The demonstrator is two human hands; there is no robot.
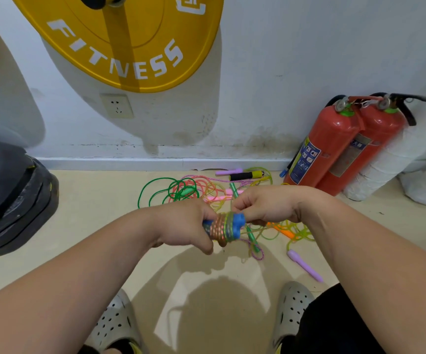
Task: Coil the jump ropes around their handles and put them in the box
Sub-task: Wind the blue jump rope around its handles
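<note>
translucent glossy plastic ropes [181,190], glossy red metal extinguishers [334,146], smooth matt floor [91,226]

**Gym corner, down at floor level**

High on the white wall [296,60] hangs a big yellow plate [135,47] reading FITNESS, with a socket [116,106] just beneath it. Over on the right, two red extinguishers [329,146] stand side by side, with white wrapped rolls [378,175] next to them. Far left, stacked black plates [12,200] sit on the beige floor [91,226]. At the bottom edge are two grey perforated clogs [116,320], well apart.
</note>
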